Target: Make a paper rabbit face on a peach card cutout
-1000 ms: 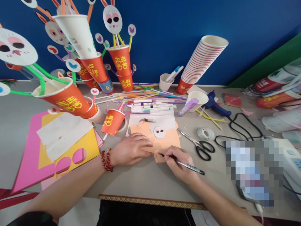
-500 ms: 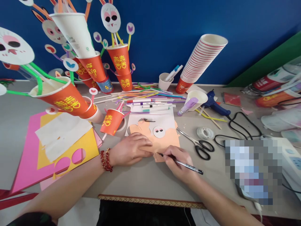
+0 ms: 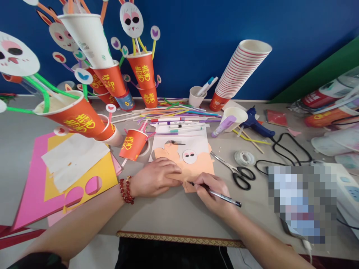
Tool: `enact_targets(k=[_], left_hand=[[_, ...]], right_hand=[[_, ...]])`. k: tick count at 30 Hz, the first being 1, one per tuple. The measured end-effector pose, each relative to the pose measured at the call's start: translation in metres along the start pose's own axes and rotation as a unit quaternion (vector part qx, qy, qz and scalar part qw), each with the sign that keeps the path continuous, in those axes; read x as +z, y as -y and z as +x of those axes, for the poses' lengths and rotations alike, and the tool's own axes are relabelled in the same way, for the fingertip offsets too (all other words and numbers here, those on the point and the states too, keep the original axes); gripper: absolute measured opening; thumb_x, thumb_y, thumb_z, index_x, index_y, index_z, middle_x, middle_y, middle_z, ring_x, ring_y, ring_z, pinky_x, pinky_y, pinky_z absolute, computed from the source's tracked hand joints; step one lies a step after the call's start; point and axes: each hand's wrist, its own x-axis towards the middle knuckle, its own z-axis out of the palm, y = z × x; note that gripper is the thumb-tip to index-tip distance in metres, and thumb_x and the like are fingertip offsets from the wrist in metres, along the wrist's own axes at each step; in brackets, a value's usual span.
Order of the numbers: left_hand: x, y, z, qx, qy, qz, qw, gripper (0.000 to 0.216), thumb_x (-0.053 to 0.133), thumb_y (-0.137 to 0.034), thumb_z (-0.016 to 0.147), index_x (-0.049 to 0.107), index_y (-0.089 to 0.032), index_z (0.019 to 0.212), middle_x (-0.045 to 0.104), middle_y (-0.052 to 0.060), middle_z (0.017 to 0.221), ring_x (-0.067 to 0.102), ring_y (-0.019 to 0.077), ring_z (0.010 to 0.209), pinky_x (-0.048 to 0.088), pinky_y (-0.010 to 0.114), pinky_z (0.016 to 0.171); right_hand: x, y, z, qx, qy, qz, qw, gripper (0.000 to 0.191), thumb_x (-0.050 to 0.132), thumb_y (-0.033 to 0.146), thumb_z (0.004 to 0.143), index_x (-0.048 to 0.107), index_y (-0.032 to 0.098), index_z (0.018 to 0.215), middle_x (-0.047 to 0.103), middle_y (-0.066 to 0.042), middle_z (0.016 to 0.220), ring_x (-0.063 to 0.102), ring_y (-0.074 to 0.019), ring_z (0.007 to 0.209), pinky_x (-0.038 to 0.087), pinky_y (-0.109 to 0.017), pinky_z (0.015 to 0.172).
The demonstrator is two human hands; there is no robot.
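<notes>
Orange paper point(image 3: 196, 169) is laid flat on the tabletop point(image 3: 168, 216). Over its near-left edge, the left hand point(image 3: 155, 178) is rested, fingers loosely extended, presumably so that slipping is prevented. Beside its near edge, a black pen point(image 3: 224, 197) is pinched close to the tip by the right hand point(image 3: 213, 192), apparently for fine control. Upon its farther part, a white disc point(image 3: 190, 156) is placed, well clear of the nib.

Red paper cups point(image 3: 141, 71) bear yellow 囍 signs point(image 3: 83, 122).
</notes>
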Motion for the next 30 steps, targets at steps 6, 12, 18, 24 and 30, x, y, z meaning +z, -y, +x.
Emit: enact_targets(k=[6, 12, 18, 24, 30], left_hand=[[-0.0012, -0.0007, 0.0009, -0.002, -0.001, 0.000, 1.000, 0.027, 0.051, -0.020, 0.091, 0.065, -0.027, 0.113, 0.060, 0.008, 0.123, 0.051, 0.0254, 0.115, 0.039, 0.045, 0.100], [-0.0007, -0.0003, 0.0003, 0.000, 0.003, -0.001, 1.000, 0.026, 0.051, -0.021, 0.091, 0.064, -0.027, 0.113, 0.059, 0.008, 0.125, 0.050, 0.0254, 0.116, 0.039, 0.045, 0.100], [-0.0009, -0.0003, 0.0000, -0.001, 0.005, -0.004, 1.000, 0.027, 0.051, -0.021, 0.091, 0.064, -0.027, 0.113, 0.058, 0.008, 0.126, 0.050, 0.0255, 0.116, 0.038, 0.045, 0.101], [-0.0018, -0.0004, 0.0007, 0.001, 0.002, -0.004, 1.000, 0.026, 0.051, -0.020, 0.091, 0.064, -0.027, 0.113, 0.059, 0.008, 0.126, 0.050, 0.0255, 0.116, 0.039, 0.045, 0.100], [-0.0025, -0.0013, 0.0015, 0.002, -0.006, -0.001, 1.000, 0.025, 0.052, -0.020, 0.091, 0.065, -0.027, 0.111, 0.060, 0.007, 0.124, 0.052, 0.0249, 0.114, 0.040, 0.044, 0.099]], right_hand=[[0.0001, 0.0014, 0.0017, 0.001, 0.002, 0.005, 1.000, 0.016, 0.047, 0.013, 0.079, 0.049, 0.022, 0.066, 0.054, 0.003, 0.054, 0.047, -0.0118, 0.049, 0.036, -0.022, 0.050], [-0.0002, 0.0009, 0.0005, 0.004, 0.004, -0.001, 1.000, 0.016, 0.047, 0.014, 0.080, 0.048, 0.022, 0.065, 0.053, 0.003, 0.054, 0.047, -0.0120, 0.049, 0.036, -0.022, 0.050], [0.0002, 0.0008, 0.0010, 0.001, 0.001, -0.018, 1.000, 0.016, 0.046, 0.015, 0.079, 0.048, 0.022, 0.064, 0.051, 0.003, 0.053, 0.046, -0.0120, 0.048, 0.035, -0.023, 0.049], [0.0008, 0.0000, 0.0000, 0.008, 0.004, -0.019, 1.000, 0.016, 0.046, 0.014, 0.078, 0.047, 0.022, 0.065, 0.051, 0.003, 0.054, 0.046, -0.0121, 0.049, 0.035, -0.023, 0.050], [-0.0007, 0.0013, 0.0002, 0.003, 0.006, -0.005, 1.000, 0.016, 0.045, 0.013, 0.078, 0.047, 0.022, 0.065, 0.052, 0.003, 0.054, 0.047, -0.0120, 0.049, 0.035, -0.023, 0.050]])
